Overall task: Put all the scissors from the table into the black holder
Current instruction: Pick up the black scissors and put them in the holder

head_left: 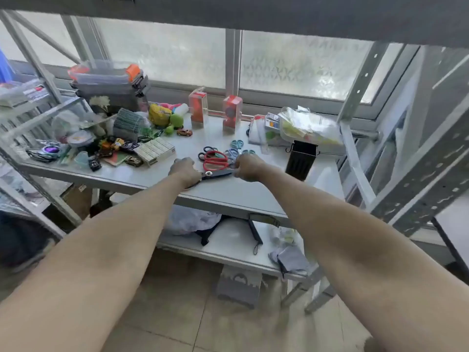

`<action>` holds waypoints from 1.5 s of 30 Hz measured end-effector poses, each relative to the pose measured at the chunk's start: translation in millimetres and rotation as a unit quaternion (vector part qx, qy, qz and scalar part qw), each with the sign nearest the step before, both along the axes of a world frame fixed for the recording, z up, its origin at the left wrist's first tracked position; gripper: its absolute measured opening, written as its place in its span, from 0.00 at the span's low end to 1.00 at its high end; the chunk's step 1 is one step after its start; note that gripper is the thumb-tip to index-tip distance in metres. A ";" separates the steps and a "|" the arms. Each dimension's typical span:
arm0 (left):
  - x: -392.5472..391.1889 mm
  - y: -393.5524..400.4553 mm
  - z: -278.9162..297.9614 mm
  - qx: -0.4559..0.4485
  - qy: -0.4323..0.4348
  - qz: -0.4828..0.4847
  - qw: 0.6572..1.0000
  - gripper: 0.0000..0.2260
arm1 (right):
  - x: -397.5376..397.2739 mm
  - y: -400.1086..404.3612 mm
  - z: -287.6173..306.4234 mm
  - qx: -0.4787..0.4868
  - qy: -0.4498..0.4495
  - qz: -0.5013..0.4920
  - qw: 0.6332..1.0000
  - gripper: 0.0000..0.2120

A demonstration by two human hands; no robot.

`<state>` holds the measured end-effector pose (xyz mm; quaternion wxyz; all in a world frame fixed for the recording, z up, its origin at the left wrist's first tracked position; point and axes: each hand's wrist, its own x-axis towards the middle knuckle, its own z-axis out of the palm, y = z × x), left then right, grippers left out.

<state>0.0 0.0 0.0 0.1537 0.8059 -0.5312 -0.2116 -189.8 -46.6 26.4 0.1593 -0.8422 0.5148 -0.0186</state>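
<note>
room: metal rack by a frosted window, and the grey worktop [253,194] is pretty crowded tbh

landmark: black holder [300,158] stands upright toward the right end of the worktop, nothing visible inside it from this angle

scissors: whole pile of scissors [229,151] just left of the black holder, with blue, teal and black handles tangled together. Big red scissors [215,161] lie at the near side of the pile, further left of the holder, blades pointing left.

left hand [184,171]: well left of the holder, fingers curled down over the blade end of the red scissors. Looks like it's gripping them, though the fingertips are hidden.

right hand [247,167]: between the pile and the holder, fingers pinched at the handle end of the red scissors. Can't tell if it's also got one of the small blue pairs.

could go wrong #1: my guess is the red handles are hooked under the smaller pairs, so lifting could drag a couple off the near edge.

could go wrong #2: the holder looks narrow and light. Dropping long scissors in at an angle could tip it.

could go wrong #3: bare fingers on the blade end, so a slip means a nick.
</note>
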 end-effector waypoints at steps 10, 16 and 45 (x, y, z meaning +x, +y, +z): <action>48.9 -8.0 -50.0 0.065 0.009 0.071 0.995 0.40 | 70.2 -19.7 -33.9 -0.030 -0.002 0.122 0.992 0.17; 58.8 -21.6 -63.9 0.058 0.021 0.058 0.996 0.44 | 104.5 -33.9 -52.6 -0.054 0.049 0.161 0.984 0.22; -54.7 -88.7 17.9 -0.291 0.417 0.112 0.854 0.20 | -7.2 -43.6 -34.9 -0.155 -0.234 -0.134 0.950 0.12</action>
